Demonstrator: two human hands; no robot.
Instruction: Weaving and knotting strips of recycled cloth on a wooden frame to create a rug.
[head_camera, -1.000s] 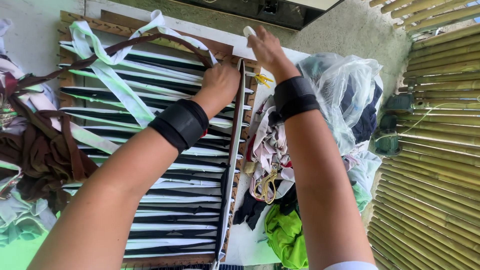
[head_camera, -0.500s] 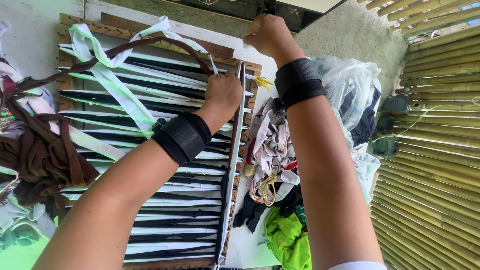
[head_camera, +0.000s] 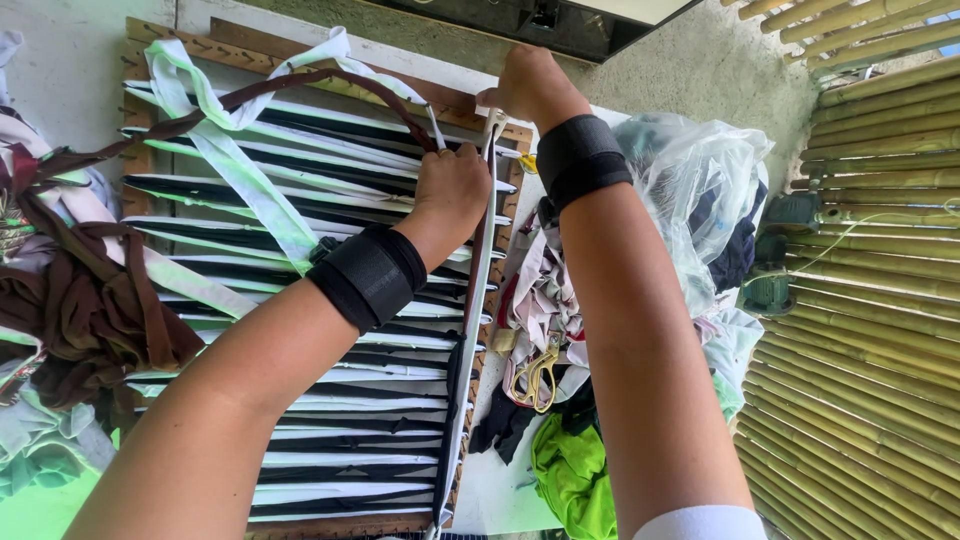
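A wooden peg frame (head_camera: 330, 55) lies before me, strung across with black, white and pale green fabric strips (head_camera: 300, 260). A long white strip (head_camera: 468, 330) runs lengthwise along the frame's right side. My left hand (head_camera: 452, 190), a black band on its wrist, is closed on a dark brown strip (head_camera: 300, 85) and a white one near the frame's top right. My right hand (head_camera: 528, 88), also banded, pinches the top end of the long white strip at the frame's upper corner.
A heap of brown strips (head_camera: 80, 300) lies left of the frame. Fabric scraps, gold-handled scissors (head_camera: 540, 370), a bright green cloth (head_camera: 575, 480) and a clear plastic bag (head_camera: 690, 190) of cloth sit on the right. A bamboo wall (head_camera: 870, 330) stands at far right.
My left hand has closed into a fist on the strips at the top right. My right hand has risen to the frame's upper corner and shut on the long white strip.
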